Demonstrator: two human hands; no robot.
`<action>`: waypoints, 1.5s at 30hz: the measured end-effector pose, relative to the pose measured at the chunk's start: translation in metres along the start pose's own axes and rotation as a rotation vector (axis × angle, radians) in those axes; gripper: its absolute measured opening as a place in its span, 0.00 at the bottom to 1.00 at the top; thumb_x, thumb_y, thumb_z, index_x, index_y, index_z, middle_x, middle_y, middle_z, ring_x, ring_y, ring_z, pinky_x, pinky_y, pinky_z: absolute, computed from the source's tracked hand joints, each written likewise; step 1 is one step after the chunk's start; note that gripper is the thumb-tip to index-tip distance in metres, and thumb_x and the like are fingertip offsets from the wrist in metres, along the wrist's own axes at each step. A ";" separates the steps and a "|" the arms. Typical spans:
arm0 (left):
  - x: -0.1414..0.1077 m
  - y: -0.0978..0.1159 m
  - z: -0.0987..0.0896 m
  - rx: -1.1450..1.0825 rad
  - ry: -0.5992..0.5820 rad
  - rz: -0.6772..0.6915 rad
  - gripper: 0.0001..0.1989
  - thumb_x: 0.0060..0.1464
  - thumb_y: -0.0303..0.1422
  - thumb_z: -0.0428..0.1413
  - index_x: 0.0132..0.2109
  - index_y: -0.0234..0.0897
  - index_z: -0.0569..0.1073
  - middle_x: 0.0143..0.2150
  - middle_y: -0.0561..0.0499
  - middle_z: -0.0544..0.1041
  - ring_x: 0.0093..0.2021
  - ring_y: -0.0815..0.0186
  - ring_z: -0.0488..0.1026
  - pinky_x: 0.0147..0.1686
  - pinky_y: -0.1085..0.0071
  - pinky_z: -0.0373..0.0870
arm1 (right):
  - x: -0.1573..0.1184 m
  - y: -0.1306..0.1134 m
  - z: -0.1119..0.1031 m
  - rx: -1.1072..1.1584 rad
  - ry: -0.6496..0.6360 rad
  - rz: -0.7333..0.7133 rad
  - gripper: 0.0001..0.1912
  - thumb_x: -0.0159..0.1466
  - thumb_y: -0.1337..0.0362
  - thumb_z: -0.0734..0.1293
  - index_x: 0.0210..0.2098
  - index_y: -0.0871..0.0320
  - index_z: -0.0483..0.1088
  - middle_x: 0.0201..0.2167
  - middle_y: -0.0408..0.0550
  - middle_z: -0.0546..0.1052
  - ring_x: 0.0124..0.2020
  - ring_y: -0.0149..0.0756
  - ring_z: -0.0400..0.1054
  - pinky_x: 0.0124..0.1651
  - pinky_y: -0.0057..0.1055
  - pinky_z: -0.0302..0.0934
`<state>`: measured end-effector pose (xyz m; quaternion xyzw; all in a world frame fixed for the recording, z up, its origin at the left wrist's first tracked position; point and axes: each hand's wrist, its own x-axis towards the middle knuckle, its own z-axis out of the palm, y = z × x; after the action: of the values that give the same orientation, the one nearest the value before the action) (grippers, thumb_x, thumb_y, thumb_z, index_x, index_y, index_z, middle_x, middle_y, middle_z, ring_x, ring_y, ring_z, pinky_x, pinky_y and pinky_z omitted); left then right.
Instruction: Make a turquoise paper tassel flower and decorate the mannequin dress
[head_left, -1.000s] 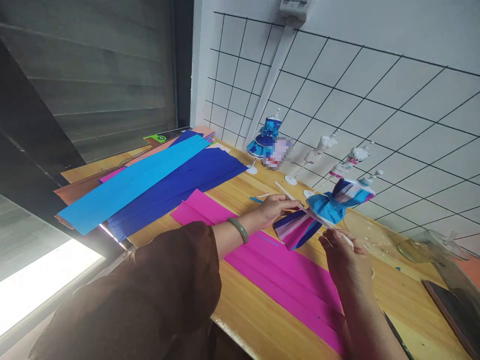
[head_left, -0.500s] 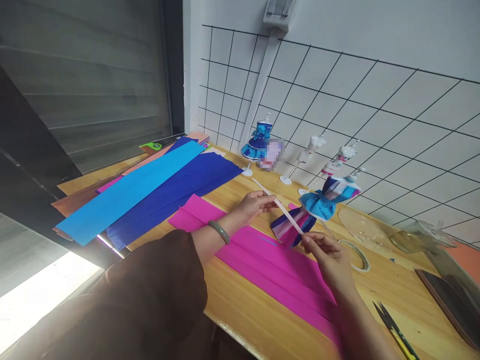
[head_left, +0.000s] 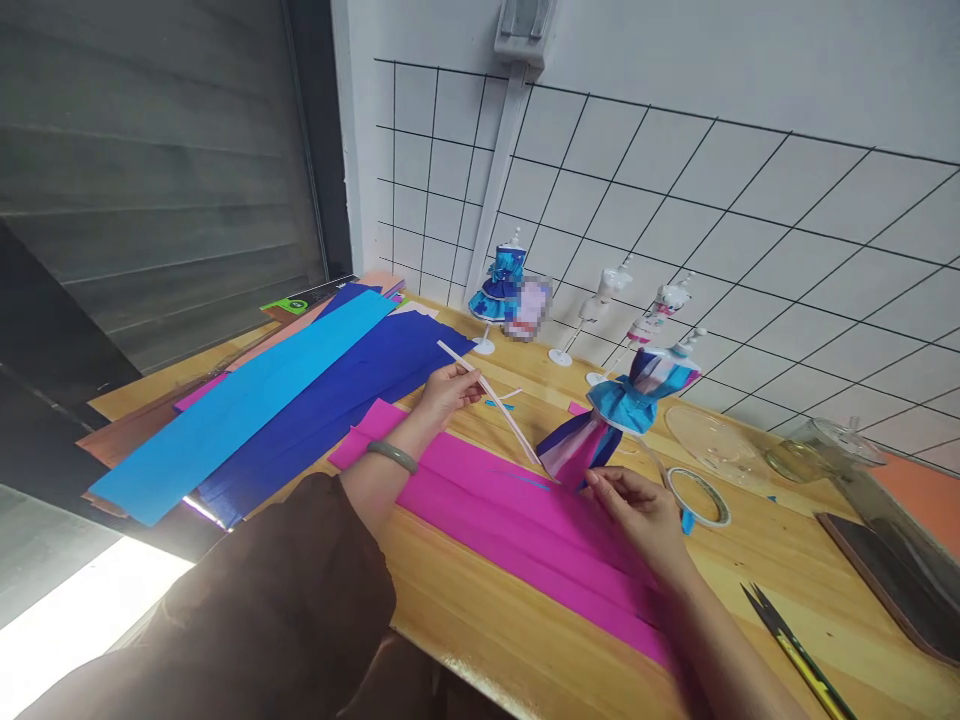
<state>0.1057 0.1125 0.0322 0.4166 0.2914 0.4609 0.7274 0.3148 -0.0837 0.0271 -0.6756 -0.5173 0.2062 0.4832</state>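
My left hand (head_left: 450,392), a bracelet on its wrist, pinches a thin pale strip (head_left: 499,403) near its upper part. The strip slants down to the right over the table and ends near the hem of a small paper dress (head_left: 574,447). My right hand (head_left: 634,505) has thumb and index finger together beside that hem; whether anything is between them is too small to tell. The dress, with a blue frill and striped skirt, is on a mini mannequin. Pink crepe paper (head_left: 510,510) lies beneath and between my hands.
Blue sheets (head_left: 247,400) are stacked at the left. More mini mannequins (head_left: 604,297) stand by the wall grid. A tape roll (head_left: 699,497), yellow-handled scissors (head_left: 795,650) and a dark flat case (head_left: 892,580) lie at the right.
My left hand has moved left with the strip. The strip's lower end has come away from my right hand's fingertips, which are now beside the skirt hem. The view has shifted slightly.
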 end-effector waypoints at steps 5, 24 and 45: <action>0.005 0.003 -0.008 0.069 0.056 -0.035 0.06 0.45 0.30 0.58 0.31 0.32 0.69 0.25 0.49 0.74 0.25 0.72 0.72 0.27 0.76 0.66 | 0.003 -0.004 -0.006 0.115 0.169 0.007 0.16 0.55 0.53 0.67 0.19 0.60 0.69 0.12 0.38 0.63 0.14 0.24 0.53 0.18 0.24 0.48; 0.010 0.000 -0.011 0.126 0.153 -0.029 0.16 0.43 0.24 0.59 0.40 0.35 0.64 0.24 0.53 0.73 0.23 0.71 0.72 0.25 0.76 0.68 | 0.007 -0.004 -0.005 0.199 0.257 0.032 0.18 0.54 0.52 0.67 0.18 0.59 0.66 0.11 0.39 0.62 0.13 0.24 0.52 0.16 0.24 0.48; -0.028 -0.005 0.029 0.156 -0.111 -0.154 0.13 0.43 0.23 0.58 0.38 0.31 0.66 0.23 0.50 0.74 0.23 0.67 0.73 0.22 0.75 0.69 | -0.012 -0.015 0.014 -0.206 -0.028 -0.214 0.16 0.57 0.56 0.64 0.18 0.58 0.69 0.13 0.40 0.63 0.16 0.28 0.54 0.20 0.26 0.48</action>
<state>0.1199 0.0762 0.0426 0.4733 0.3166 0.3558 0.7410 0.2913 -0.0884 0.0310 -0.6596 -0.6115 0.1088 0.4233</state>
